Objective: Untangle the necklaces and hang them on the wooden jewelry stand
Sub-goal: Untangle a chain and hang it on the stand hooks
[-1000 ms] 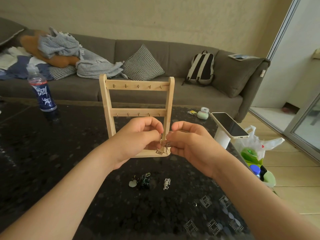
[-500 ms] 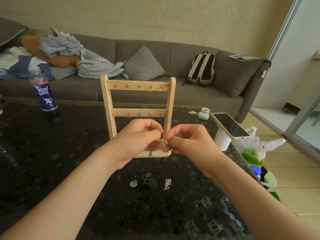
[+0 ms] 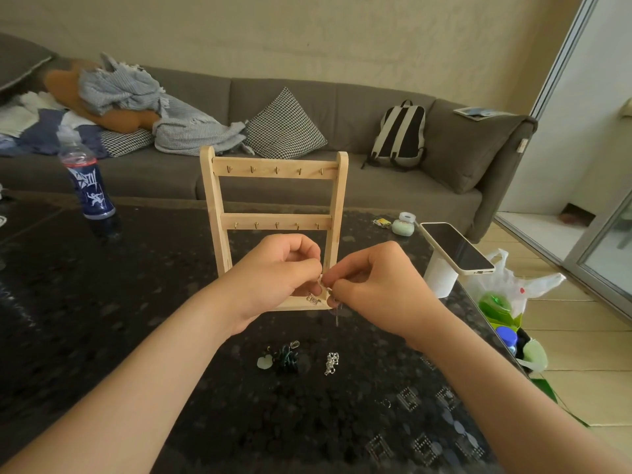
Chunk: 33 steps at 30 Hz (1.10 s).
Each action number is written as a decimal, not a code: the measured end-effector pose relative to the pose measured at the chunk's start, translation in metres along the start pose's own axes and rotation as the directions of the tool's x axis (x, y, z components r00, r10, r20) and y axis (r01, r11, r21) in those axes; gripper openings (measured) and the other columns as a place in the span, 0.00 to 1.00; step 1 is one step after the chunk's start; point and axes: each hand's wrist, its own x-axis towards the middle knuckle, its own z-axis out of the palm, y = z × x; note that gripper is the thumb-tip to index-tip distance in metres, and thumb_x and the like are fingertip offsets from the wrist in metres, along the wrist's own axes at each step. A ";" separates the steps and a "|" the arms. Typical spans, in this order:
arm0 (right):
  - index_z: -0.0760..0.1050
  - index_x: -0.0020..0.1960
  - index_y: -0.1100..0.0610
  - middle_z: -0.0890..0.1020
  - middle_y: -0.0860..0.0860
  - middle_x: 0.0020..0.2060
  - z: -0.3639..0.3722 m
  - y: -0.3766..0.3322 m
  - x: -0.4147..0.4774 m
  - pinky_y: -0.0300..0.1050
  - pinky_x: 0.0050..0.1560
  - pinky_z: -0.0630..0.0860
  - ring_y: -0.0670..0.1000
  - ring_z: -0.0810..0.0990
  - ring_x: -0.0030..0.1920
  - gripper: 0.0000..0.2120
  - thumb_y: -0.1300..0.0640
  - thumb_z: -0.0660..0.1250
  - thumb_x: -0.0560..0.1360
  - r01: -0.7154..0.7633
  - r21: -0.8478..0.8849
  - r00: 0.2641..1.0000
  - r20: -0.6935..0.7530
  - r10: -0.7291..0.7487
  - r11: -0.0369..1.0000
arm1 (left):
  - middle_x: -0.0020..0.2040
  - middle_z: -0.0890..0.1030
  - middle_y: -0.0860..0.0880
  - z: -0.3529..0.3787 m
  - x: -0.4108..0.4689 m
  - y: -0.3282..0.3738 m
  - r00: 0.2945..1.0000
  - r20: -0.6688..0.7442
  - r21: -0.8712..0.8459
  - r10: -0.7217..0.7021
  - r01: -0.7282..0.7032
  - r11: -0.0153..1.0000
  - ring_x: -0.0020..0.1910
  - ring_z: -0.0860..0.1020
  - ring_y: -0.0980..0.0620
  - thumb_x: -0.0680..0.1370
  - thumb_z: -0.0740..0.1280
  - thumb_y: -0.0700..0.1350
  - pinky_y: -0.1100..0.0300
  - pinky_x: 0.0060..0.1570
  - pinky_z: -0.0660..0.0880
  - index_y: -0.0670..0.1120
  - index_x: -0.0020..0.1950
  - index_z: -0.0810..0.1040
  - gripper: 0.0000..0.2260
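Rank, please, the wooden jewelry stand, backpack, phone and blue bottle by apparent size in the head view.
1. wooden jewelry stand
2. backpack, though it sits farther away
3. phone and blue bottle look about alike, so unranked

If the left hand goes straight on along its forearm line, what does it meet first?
The left hand would likely meet the right hand first, since both pinch the same silver necklace. The wooden stand is behind them; depth is unclear.

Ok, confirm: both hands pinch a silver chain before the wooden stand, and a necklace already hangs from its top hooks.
No: in the head view the wooden stand has bare hooks. The left hand and right hand do pinch the silver chain.
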 end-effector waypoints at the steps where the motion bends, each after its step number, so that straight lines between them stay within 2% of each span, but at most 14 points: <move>1: 0.88 0.46 0.55 0.88 0.50 0.35 0.000 0.000 0.000 0.28 0.27 0.69 0.38 0.77 0.24 0.12 0.67 0.68 0.77 -0.007 -0.008 1.000 0.008 0.007 1.000 | 0.43 0.85 0.46 0.000 0.000 0.000 1.000 0.002 0.007 0.002 -0.002 1.000 0.44 0.85 0.50 0.83 0.67 0.37 0.45 0.60 0.84 0.45 0.52 0.80 0.05; 4: 0.89 0.47 0.55 0.88 0.50 0.36 0.001 0.001 0.000 0.32 0.32 0.73 0.40 0.79 0.28 0.12 0.67 0.68 0.78 -0.039 0.025 0.998 0.053 0.038 0.999 | 0.44 0.85 0.46 -0.001 0.000 -0.001 1.000 0.008 0.028 0.010 -0.010 1.000 0.43 0.84 0.52 0.83 0.67 0.37 0.45 0.58 0.84 0.45 0.52 0.81 0.05; 7: 0.89 0.45 0.54 0.89 0.51 0.37 0.000 0.004 0.001 0.50 0.45 0.83 0.49 0.82 0.38 0.10 0.63 0.70 0.78 -0.066 0.099 0.993 0.104 0.056 0.993 | 0.44 0.84 0.46 -0.003 -0.001 -0.001 1.000 0.008 0.037 0.027 -0.028 0.999 0.42 0.83 0.53 0.83 0.66 0.36 0.46 0.57 0.84 0.45 0.52 0.81 0.06; 8: 0.89 0.45 0.55 0.89 0.52 0.37 0.000 0.005 0.001 0.51 0.49 0.84 0.50 0.82 0.40 0.09 0.62 0.71 0.79 -0.076 0.134 0.991 0.116 0.061 0.988 | 0.44 0.84 0.45 -0.003 -0.001 -0.001 0.999 0.010 0.036 0.031 -0.031 0.999 0.42 0.83 0.52 0.82 0.66 0.36 0.47 0.57 0.84 0.46 0.52 0.81 0.06; 11: 0.89 0.44 0.57 0.89 0.55 0.39 -0.002 0.007 0.002 0.46 0.51 0.83 0.48 0.83 0.42 0.08 0.60 0.72 0.79 -0.111 0.225 0.985 0.156 0.077 0.968 | 0.46 0.84 0.43 -0.003 -0.001 -0.001 0.999 0.017 0.035 0.033 -0.033 0.999 0.43 0.83 0.50 0.82 0.67 0.36 0.46 0.57 0.84 0.46 0.52 0.81 0.06; 15: 0.89 0.44 0.58 0.88 0.58 0.41 -0.002 0.010 0.003 0.48 0.52 0.81 0.52 0.82 0.44 0.09 0.60 0.72 0.80 -0.129 0.274 0.976 0.206 0.072 0.953 | 0.45 0.85 0.45 -0.003 -0.002 -0.001 0.999 0.028 0.035 0.034 -0.035 0.999 0.44 0.83 0.50 0.82 0.68 0.36 0.46 0.58 0.84 0.46 0.52 0.82 0.06; 24: 0.89 0.45 0.59 0.88 0.58 0.40 0.000 0.014 0.006 0.47 0.50 0.81 0.52 0.82 0.43 0.07 0.59 0.74 0.79 -0.145 0.267 0.970 0.229 0.083 0.953 | 0.45 0.85 0.46 -0.005 -0.003 -0.001 0.999 0.038 0.048 0.037 -0.039 0.998 0.46 0.84 0.49 0.82 0.69 0.37 0.48 0.58 0.84 0.48 0.51 0.84 0.07; 27: 0.89 0.45 0.58 0.88 0.58 0.40 0.001 0.016 0.007 0.49 0.53 0.82 0.51 0.82 0.43 0.06 0.59 0.74 0.78 -0.142 0.249 0.971 0.225 0.085 0.958 | 0.46 0.85 0.47 -0.006 -0.002 -0.001 0.998 0.039 0.048 0.040 -0.042 0.998 0.48 0.84 0.48 0.82 0.70 0.38 0.48 0.59 0.84 0.49 0.51 0.84 0.07; 30: 0.89 0.45 0.59 0.88 0.58 0.39 0.000 0.017 0.008 0.48 0.51 0.80 0.50 0.80 0.40 0.07 0.58 0.74 0.78 -0.139 0.258 0.972 0.223 0.081 0.956 | 0.46 0.85 0.47 -0.006 -0.002 -0.002 0.998 0.041 0.049 0.048 -0.050 0.998 0.49 0.85 0.47 0.82 0.71 0.38 0.49 0.59 0.84 0.49 0.51 0.85 0.06; 33: 0.89 0.46 0.58 0.88 0.59 0.41 0.000 0.019 0.008 0.50 0.52 0.81 0.52 0.80 0.43 0.07 0.58 0.74 0.79 -0.133 0.273 0.971 0.229 0.070 0.953 | 0.47 0.86 0.48 -0.007 -0.002 -0.002 0.998 0.043 0.038 0.048 -0.050 0.998 0.49 0.85 0.48 0.82 0.71 0.39 0.49 0.59 0.84 0.49 0.52 0.85 0.06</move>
